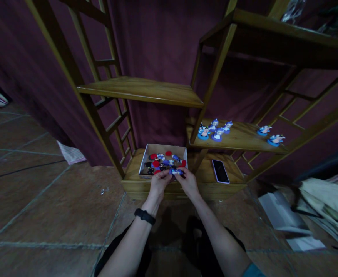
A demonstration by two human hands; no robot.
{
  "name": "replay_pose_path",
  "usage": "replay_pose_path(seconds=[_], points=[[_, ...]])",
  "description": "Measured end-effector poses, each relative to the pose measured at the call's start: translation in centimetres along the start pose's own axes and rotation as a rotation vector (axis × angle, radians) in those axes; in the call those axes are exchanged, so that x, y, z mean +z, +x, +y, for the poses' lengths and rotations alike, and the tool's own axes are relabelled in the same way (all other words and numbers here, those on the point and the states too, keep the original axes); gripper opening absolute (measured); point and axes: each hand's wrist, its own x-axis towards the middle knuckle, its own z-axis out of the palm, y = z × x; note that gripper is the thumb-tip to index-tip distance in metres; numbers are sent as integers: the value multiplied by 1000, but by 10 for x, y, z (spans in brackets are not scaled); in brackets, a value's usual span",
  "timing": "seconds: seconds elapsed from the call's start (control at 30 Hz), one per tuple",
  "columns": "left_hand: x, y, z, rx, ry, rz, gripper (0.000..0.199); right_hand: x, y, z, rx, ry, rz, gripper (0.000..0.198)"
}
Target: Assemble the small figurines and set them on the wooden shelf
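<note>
Between my two hands is a small purple-and-white figurine [177, 172], held just in front of an open cardboard box [141, 165]. My left hand [159, 181] grips its left end, with a dark band around the wrist. The fingers of my right hand [189, 183] close on its right end. Inside the box lie several figurines with red, black and purple parts, such as a purple one [176, 157] and a red round piece [168, 153]. My fingers partly cover the held figurine and the box's front edge.
On the right shelf [238, 140] stand purple-and-white figurines [217, 134] and blue-based pink ones [276, 139]. A phone [221, 171] lies on the low cabinet [206, 181]. Above the box juts a wooden shelf [140, 89]. Bags and a white box [283, 211] sit on the floor at right.
</note>
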Motion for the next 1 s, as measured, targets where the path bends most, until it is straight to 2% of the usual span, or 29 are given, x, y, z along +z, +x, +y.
replay_pose_path(seconds=[0.17, 0.47, 0.57, 0.8, 0.9, 1.0], points=[[1, 0, -1, 20, 45, 42, 34, 1, 4, 10, 107, 146, 1, 29], [2, 0, -5, 196, 278, 96, 21, 1, -2, 7, 259, 338, 14, 31], [0, 1, -6, 184, 290, 97, 23, 0, -2, 9, 185, 294, 6, 31], [-2, 1, -4, 64, 87, 110, 27, -5, -2, 1, -1, 59, -55, 26], [-2, -1, -3, 43, 47, 100, 29, -4, -4, -2, -14, 34, -55, 26], [-1, -2, -4, 75, 71, 110, 28, -1, -4, 0, 37, 112, -44, 27]])
